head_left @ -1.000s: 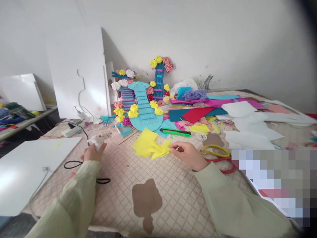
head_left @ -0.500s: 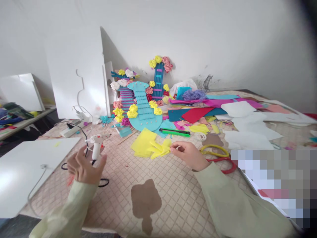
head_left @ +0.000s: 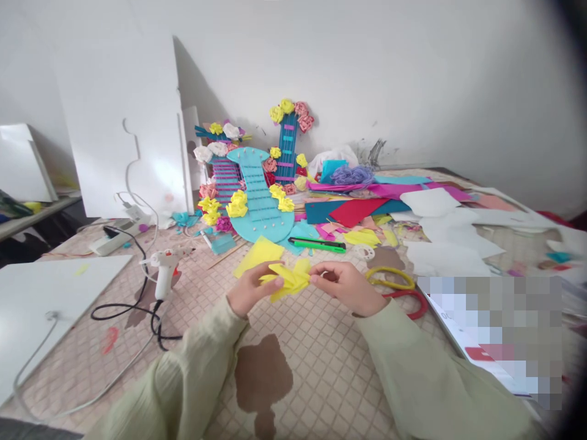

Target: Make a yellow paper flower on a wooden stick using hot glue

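Observation:
Between my hands is a yellow paper flower (head_left: 292, 276) with pointed petals. My left hand (head_left: 253, 287) closes on its left side, thumb pressed over a petal. The fingertips of my right hand (head_left: 346, 287) pinch the flower's right end. Just behind it lie yellow sheets (head_left: 257, 252), partly hidden by the flower and my left fingers. A white glue gun (head_left: 164, 272) stands on the table to the left of my left hand. Behind the hands lies a green utility knife (head_left: 317, 244).
Scissors with yellow and red handles (head_left: 391, 278) lie beside my right wrist. Blue decorated cutouts with paper flowers (head_left: 261, 205) lean at the back. Coloured sheets (head_left: 362, 211) and purple yarn (head_left: 353, 175) are piled back right. A black cable (head_left: 117, 313) loops on the left.
My left hand has moved right, from beside the glue gun to the yellow flower, and grips it. My right hand keeps its pinch. The view has shifted slightly.

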Demonstrator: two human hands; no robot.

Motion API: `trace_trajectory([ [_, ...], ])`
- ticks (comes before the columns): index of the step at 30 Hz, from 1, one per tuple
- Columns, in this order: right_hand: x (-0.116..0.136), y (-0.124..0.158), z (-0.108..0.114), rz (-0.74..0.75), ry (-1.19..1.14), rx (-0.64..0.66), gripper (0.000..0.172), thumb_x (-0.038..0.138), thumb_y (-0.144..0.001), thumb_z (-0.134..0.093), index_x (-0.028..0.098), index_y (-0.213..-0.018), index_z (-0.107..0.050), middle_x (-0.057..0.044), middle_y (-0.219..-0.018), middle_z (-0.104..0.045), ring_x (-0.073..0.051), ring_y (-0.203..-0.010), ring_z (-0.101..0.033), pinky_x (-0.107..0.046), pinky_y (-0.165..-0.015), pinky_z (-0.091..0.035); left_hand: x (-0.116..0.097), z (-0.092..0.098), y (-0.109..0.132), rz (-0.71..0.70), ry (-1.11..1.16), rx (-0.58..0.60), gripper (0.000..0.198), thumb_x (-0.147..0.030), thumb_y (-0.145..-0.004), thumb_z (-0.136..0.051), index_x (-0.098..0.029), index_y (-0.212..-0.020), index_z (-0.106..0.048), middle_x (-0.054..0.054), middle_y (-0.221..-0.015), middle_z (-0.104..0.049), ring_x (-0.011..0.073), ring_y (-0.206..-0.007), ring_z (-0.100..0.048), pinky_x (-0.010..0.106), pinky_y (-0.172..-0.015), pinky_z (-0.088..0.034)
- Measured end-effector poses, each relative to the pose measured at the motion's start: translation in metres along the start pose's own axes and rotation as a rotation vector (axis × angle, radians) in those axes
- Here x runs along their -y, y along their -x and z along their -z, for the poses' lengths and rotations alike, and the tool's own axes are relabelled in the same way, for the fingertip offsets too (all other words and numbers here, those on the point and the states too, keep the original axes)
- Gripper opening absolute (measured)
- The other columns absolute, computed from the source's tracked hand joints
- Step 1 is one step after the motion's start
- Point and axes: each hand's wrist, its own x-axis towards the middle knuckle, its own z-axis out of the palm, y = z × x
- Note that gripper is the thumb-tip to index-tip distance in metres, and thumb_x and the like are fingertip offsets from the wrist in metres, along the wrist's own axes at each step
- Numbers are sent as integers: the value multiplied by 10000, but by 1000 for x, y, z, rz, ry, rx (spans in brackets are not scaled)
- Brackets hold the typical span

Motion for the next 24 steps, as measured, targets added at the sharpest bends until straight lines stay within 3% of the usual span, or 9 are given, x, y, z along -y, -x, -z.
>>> trace_trajectory([
  [2,0,-1,1,3,6,2,160,267,-713,-506,136,-764,-581,10,-573,-504,-55,-436,-385,-174,-370,-302,5,-5,-15,27,137,100,358,-393,-674,-552,-117,-899,-589,76,-849,-625,220,-851,-555,334,-747,-427],
  [5,-1,-2,2,33,23,-4,148,255,-712,-509,139,-759,-587,8,-588,-521,-55,-447,-392,-172,-376,-301,13,-13,-23,70,205,117,292,-339,-628,-621,-111,-809,-604,52,-770,-628,189,-740,-572,307,-690,-444],
  [12,0,-2,2,25,14,18,133,232,-718,-503,140,-764,-587,4,-637,-542,-52,-467,-403,-175,-413,-328,17,-21,-16,177,534,127,297,-227,-628,-635,-134,-880,-506,34,-763,-618,178,-658,-609,338,-635,-484],
  [16,0,-1,0,15,36,30,142,248,-723,-503,151,-776,-591,17,-597,-518,-51,-455,-394,-170,-399,-321,19,-18,-14,170,548,173,288,-190,-649,-612,-141,-910,-498,29,-759,-622,165,-641,-613,308,-610,-491],
  [24,-2,1,-5,51,116,18,129,255,-726,-514,178,-781,-602,16,-630,-562,-59,-467,-429,-180,-405,-333,14,-16,-5,227,662,220,173,-154,-626,-614,-154,-781,-537,10,-731,-630,180,-661,-620,322,-613,-508],
])
